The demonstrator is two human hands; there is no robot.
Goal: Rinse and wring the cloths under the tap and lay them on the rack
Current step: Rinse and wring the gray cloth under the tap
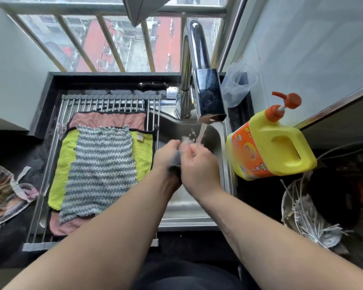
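Over the sink (187, 208), under the running tap (210, 97), two hands squeeze a grey cloth (175, 160) between them. The left hand (167, 156) and right hand (199, 167) each have their grip clamped on it, fingers curled. Left of the sink, a rack (105, 100) carries three flat cloths: a striped cloth (101, 170) lies over a yellow cloth (60, 172), which overlaps a pink cloth (107, 120). A soap bottle (270, 149) stands to the right.

Mostly hidden between the motion-blurred left hand (168, 152) and right hand (197, 164): grey cloth (175, 161). Buried under striped cloth (101, 170) and green cloth (61, 168) on the rack (105, 100), edges only showing: pink cloth (109, 119). Unreadable at this size: bottle (268, 147) label print.
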